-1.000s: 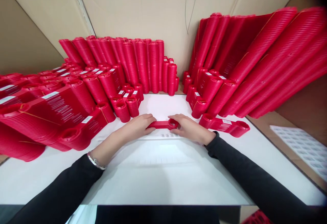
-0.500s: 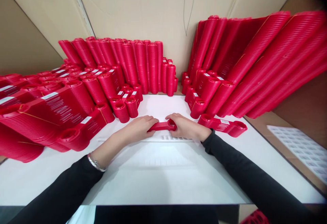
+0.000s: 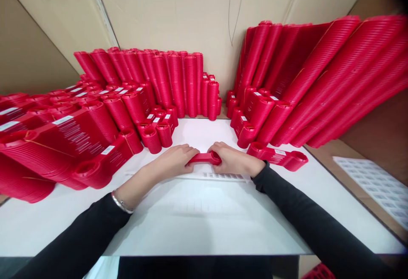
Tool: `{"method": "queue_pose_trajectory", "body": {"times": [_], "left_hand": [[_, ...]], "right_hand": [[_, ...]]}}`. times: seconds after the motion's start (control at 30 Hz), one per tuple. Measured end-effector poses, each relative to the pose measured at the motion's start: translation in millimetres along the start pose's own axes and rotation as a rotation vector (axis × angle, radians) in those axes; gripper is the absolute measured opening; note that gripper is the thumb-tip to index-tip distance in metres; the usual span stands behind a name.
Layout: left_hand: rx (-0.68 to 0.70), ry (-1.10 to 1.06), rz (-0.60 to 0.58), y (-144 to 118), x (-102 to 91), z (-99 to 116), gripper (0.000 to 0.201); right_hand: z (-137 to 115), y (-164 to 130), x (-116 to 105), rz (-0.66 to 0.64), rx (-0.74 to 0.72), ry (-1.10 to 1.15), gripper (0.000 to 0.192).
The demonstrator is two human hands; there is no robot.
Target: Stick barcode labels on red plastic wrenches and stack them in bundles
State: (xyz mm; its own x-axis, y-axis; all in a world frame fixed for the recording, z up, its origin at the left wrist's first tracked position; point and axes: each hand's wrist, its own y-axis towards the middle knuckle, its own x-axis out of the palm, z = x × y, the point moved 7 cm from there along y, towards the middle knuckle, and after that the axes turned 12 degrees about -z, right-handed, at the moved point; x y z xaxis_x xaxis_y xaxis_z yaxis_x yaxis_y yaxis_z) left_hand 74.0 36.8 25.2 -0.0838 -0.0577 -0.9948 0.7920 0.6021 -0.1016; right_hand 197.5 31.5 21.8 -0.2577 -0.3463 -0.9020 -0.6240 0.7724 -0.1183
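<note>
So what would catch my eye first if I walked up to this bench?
The masses of stacked red parts: leaning stacks on the right, upright ones at the back, more labelled stacks on the left. Next, in the middle of the white table, the left hand and right hand together hold one red piece just above a label sheet.

Red piece at frame centre: plastic, smooth, slight sheen. Stacks of red pieces behind: same plastic, ribbed look from layering, white paper labels on top. Counter: white, smooth, matt. Label sheet at right edge: paper. Back wall: brown cardboard, matt. Sleeves: black cloth. Bracelet: shiny metal.
</note>
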Motion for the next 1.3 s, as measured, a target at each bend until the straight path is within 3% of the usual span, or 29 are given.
{"method": "queue_pose_trajectory", "body": {"times": [0.2,0.33,0.47,0.57,0.63,0.77,0.83,0.93,1.03,1.17,1.23,1.3], "left_hand": [[0.037,-0.082,0.115,-5.5,-15.1,-5.0,0.032],[-0.055,-0.606,0.373,-12.9,-28.9,-35.3,0.039],[-0.143,-1.269,0.523,-12.0,-18.4,-49.4,0.041],[-0.179,-1.388,0.64,-14.4,-17.5,-48.4,0.035],[-0.18,-1.311,0.671,-17.7,-22.8,-48.1,0.028],[-0.078,-1.214,0.583,-19.4,-34.1,-45.0,0.024],[-0.032,-1.194,0.537,-19.5,-38.6,-40.1,0.024],[-0.004,-1.164,0.518,-18.6,-43.2,-29.0,0.024],[0.006,-1.197,0.571,-16.6,-42.9,-23.2,0.028],[-0.099,-1.327,0.725,-19.3,-29.8,-36.1,0.035],[-0.195,-1.201,0.546,-16.2,-17.9,-33.7,0.028],[-0.167,-0.937,0.205,-10.9,-4.2,-16.4,0.021]], "right_hand": [[2.9,-9.1,-8.3,0.007,0.039,0.096,0.018],[4.1,-16.2,-17.2,0.074,0.061,0.182,0.022],[-0.2,-19.3,-19.5,0.245,0.084,0.255,0.023],[-10.7,-20.3,-14.8,0.257,0.078,0.295,0.032],[-17.1,-21.4,-9.9,0.152,0.064,0.428,0.042],[-25.1,-28.4,-1.5,-0.133,0.042,0.755,0.037],[-26.3,-30.7,0.2,-0.177,0.02,0.786,0.026],[-24.7,-30.2,8.9,-0.173,0.035,0.783,0.012],[-22.4,-29.7,19.3,-0.153,0.088,0.821,0.015],[-14.7,-35.3,9.9,0.033,0.128,0.834,0.02],[-9.9,-40.2,0.9,0.159,0.135,0.856,0.021],[-7.5,-44.2,-3.2,0.233,0.144,0.869,0.02]]}}
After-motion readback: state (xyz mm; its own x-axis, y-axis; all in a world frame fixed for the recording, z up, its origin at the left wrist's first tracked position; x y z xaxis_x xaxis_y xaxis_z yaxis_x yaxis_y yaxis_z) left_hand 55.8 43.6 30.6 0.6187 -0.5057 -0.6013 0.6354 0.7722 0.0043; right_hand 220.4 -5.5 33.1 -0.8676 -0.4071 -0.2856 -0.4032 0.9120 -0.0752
